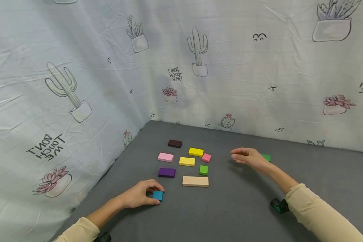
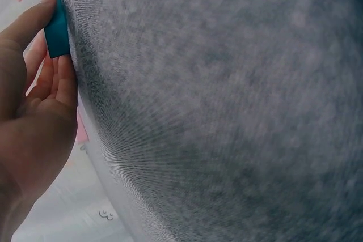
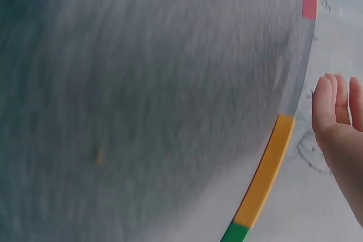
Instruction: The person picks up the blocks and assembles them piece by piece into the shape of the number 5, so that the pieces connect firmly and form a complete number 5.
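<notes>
One blue blk [image 1: 158, 195] at near left, pinched btw L hand [image 1: 139, 195] thumb & fingers, nr purple blk [image 1: 166, 172]. R hand [image 1: 251, 159], fingers loosely extended, hovers over table [image 1: 230, 211], w/ green blk [image 1: 266, 157] partly hidden behind.

I grip a blue block [image 1: 158, 196]; at its one o'clock lies a purple block [image 1: 167, 172]. The backdrop [image 1: 236, 84] is white, cactus-printed.

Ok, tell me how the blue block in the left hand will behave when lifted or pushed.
The blue block looks stiff: its edges are straight where the left hand pinches it. Being small, it is probably light. Its flat faces suggest sliding rather than rolling if pushed.
</notes>
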Motion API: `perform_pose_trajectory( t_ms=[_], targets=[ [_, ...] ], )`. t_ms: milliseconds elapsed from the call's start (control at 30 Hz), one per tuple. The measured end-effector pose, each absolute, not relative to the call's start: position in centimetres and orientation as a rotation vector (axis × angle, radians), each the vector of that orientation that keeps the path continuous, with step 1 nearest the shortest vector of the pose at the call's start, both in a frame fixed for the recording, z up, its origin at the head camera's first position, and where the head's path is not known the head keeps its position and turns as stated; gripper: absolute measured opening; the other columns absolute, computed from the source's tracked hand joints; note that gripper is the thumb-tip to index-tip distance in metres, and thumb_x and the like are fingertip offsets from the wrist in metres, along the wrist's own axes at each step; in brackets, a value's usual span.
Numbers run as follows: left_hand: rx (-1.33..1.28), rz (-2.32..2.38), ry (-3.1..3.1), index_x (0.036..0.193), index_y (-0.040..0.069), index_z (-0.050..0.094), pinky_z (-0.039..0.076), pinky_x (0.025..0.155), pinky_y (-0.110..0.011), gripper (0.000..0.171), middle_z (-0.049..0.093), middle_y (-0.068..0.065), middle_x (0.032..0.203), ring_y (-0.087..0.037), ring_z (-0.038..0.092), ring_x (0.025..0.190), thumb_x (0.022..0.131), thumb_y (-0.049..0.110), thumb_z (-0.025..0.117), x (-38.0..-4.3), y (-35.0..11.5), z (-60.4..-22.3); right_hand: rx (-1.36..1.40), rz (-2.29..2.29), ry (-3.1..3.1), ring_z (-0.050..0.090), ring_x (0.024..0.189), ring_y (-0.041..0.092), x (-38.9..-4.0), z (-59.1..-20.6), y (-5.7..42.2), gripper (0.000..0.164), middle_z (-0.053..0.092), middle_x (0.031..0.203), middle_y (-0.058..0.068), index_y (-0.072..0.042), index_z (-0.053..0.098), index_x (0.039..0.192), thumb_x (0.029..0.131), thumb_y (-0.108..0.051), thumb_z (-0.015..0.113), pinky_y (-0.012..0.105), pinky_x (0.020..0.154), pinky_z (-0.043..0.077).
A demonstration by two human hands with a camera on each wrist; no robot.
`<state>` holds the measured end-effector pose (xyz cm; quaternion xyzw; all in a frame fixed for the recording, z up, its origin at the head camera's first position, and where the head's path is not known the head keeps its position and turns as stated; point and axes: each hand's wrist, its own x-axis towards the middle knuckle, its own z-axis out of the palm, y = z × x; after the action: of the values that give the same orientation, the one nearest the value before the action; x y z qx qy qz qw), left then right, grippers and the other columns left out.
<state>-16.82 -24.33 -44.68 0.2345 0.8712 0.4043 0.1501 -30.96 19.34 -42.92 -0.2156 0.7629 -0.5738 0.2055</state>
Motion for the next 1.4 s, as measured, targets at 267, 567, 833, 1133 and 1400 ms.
perform_pose_trajectory(
  t_ms=[267,567,833,1133,1400],
  targets=[
    [0.67,1.159,2.5,0.111,0.012,0.064,0.047,0.084,-0.028,0.032,0.058,0.004,0.107,-0.011,0.055,0.095,0.084,0.022,0.076,-16.9,-24.4,-44.7,-0.616,-1.536,2.156,0.051,0.115,0.035,-30.7,-43.5,16.9,0.053,0.048,0.131,0.027,0.011,0.048,0.131,0.095,-0.024,0.062,0.038,0.093,0.045],
    [0.691,1.16,2.503,0.111,0.012,0.064,0.048,0.083,-0.028,0.032,0.058,0.004,0.106,-0.011,0.055,0.093,0.084,0.022,0.076,-17.1,-24.5,-44.8,-0.671,-1.46,2.208,0.054,0.107,0.029,-30.6,-43.6,13.9,0.047,0.054,0.126,0.019,0.004,0.053,0.13,0.095,-0.026,0.062,0.043,0.094,0.044],
    [0.707,1.15,2.516,0.111,0.012,0.064,0.047,0.084,-0.028,0.032,0.059,0.006,0.105,-0.01,0.055,0.093,0.083,0.023,0.076,-17.1,-24.6,-45.0,-0.713,-1.45,2.256,0.054,0.102,0.025,-30.8,-43.6,10.4,0.038,0.061,0.115,0.011,0.002,0.058,0.125,0.094,-0.02,0.063,0.041,0.091,0.045],
    [0.727,1.169,2.51,0.112,0.012,0.064,0.048,0.084,-0.028,0.033,0.059,0.005,0.105,-0.01,0.056,0.094,0.083,0.022,0.077,-17.2,-24.7,-45.0,-0.589,-1.563,2.253,0.057,0.103,0.026,-31.5,-43.6,7.0,0.035,0.061,0.116,0.014,0.002,0.058,0.125,0.092,-0.011,0.064,0.039,0.088,0.048],
    [0.721,1.149,2.519,0.111,0.012,0.064,0.047,0.084,-0.028,0.033,0.058,0.007,0.104,-0.009,0.055,0.093,0.083,0.023,0.077,-17.1,-24.7,-45.0,-0.687,-1.568,2.231,0.055,0.108,0.031,-31.6,-44.2,5.3,0.04,0.057,0.122,0.02,0.006,0.055,0.126,0.089,-0.004,0.066,0.036,0.086,0.049]
  ],
)
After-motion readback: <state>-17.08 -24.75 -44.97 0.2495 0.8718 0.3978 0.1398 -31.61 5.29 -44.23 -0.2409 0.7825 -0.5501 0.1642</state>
